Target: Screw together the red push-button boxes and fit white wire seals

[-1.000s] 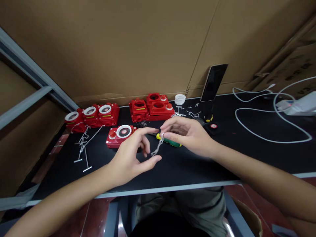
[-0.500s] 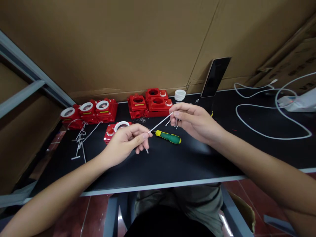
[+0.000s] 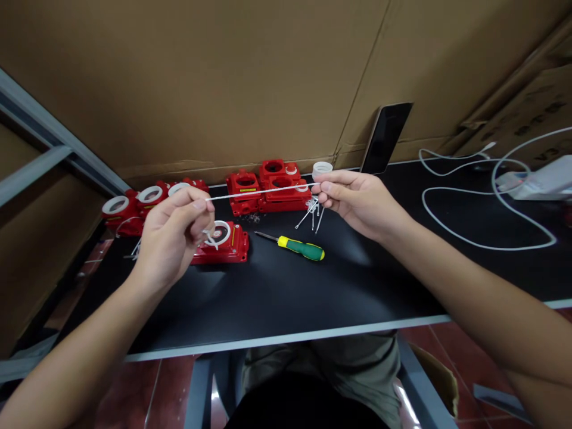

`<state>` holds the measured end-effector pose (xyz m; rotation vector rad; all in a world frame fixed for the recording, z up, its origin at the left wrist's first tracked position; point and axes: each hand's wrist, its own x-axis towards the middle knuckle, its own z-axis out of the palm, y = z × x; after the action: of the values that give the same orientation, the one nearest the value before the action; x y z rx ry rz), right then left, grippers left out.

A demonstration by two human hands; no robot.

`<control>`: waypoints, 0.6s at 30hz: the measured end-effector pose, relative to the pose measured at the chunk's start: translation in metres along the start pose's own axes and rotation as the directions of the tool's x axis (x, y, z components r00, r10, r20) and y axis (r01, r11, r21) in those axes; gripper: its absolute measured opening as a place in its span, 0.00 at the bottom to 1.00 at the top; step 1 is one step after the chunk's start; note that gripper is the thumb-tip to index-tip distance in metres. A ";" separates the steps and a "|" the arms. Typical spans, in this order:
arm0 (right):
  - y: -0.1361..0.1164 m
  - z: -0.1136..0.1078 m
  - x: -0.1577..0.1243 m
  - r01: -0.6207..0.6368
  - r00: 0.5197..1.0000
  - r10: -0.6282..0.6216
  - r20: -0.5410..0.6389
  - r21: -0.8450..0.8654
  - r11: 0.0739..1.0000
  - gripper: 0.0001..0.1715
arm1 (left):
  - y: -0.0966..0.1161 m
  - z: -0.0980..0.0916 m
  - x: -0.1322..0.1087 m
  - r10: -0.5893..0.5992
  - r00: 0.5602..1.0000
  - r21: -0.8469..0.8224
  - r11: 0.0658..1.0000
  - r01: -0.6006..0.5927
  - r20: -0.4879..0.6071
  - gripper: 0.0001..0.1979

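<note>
The left grip (image 3: 172, 235) is narrow, thumb and forefinger pinched on one end of a white cord (image 3: 259, 192); a loose tail shows below those fingers. The right grip (image 3: 360, 199) is likewise narrow, pinched on the cord's other end. The cord spans the gap between the two, straight and raised above the counter (image 3: 277, 307). Thin metal rods (image 3: 305, 214) show just below the right fingertips; whether they hang from that grip or lie on the counter cannot be told. Near the left grip, partly hidden by it, sits a red housing (image 3: 236, 247) with a white ring. To its right lies a green-and-yellow screwdriver (image 3: 302, 248), tip pointing left. At the far side stand open red housings (image 3: 286, 204), with a white threaded collar (image 3: 322, 168) to their right.
</note>
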<state>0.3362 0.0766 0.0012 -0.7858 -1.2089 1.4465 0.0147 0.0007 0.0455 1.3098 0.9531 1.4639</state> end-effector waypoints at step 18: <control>0.004 0.018 -0.018 0.095 0.976 -0.085 0.199 -0.041 0.995 0.24 | 0.004 0.005 0.007 0.186 0.952 0.007 0.982 -0.190 -0.244 0.06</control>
<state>0.3232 0.0550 0.0003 -0.6237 -1.4186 1.4494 0.0193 0.0060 0.0524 1.2554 0.9911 1.8079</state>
